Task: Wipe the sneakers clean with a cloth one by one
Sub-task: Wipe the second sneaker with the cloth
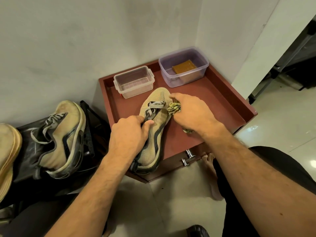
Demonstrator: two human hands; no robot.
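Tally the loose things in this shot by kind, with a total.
Sneakers: 3, one held on the cabinet, one on the stool, one at the left edge
Plastic tubs: 2, clear, purple
Cloth: 1
Brown block: 1
Total: 7

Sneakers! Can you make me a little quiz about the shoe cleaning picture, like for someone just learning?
1. True or false: the left hand grips the sneaker on the red tray near its laces.
2. What does the right hand hold against that sneaker?
A. a brush
B. a yellow-green cloth
C. a sponge
3. Fill in: the brown block lies inside the ______ tub at the tray's far corner.

Key
1. True.
2. B. The cloth is bunched in the fingers at the shoe's side, near the toe.
3. Purple. The clear tub beside it looks empty. A second sneaker waits off to the left.
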